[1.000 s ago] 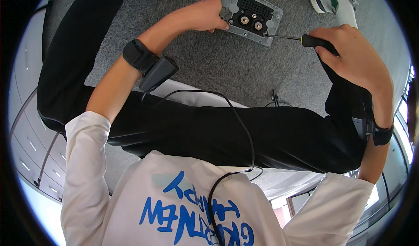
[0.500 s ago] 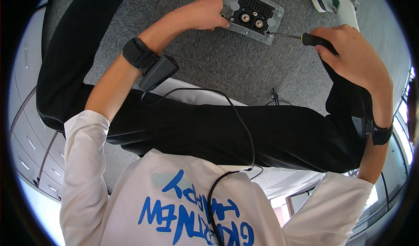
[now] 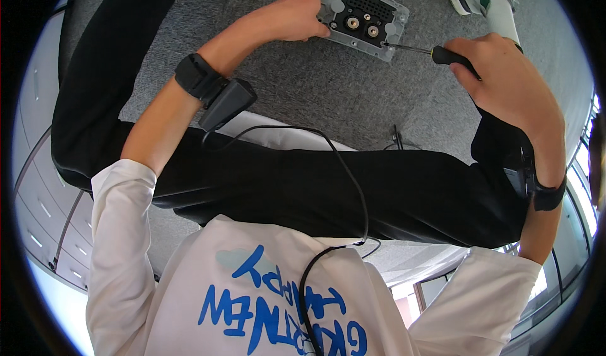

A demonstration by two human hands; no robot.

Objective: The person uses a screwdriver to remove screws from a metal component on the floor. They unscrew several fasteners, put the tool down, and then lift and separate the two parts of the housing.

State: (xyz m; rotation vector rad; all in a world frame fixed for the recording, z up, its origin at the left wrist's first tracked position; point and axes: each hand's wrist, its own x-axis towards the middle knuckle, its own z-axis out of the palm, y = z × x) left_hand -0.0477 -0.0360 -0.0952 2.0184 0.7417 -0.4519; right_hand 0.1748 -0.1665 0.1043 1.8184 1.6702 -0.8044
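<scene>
left hand (image 3: pixel 300 16) pinched a grey-and-black connector housing (image 3: pixel 366 20), some fingers hidden, right hand (image 3: pixel 508 81) gripped a black-handled screwdriver (image 3: pixel 444 55), tip's seating unclear

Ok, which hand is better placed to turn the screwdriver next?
Probably the right hand: it holds the screwdriver by its handle, tip near the lower right corner of the grey-and-black connector housing. The left hand is occupied, holding that housing's left edge.
</scene>
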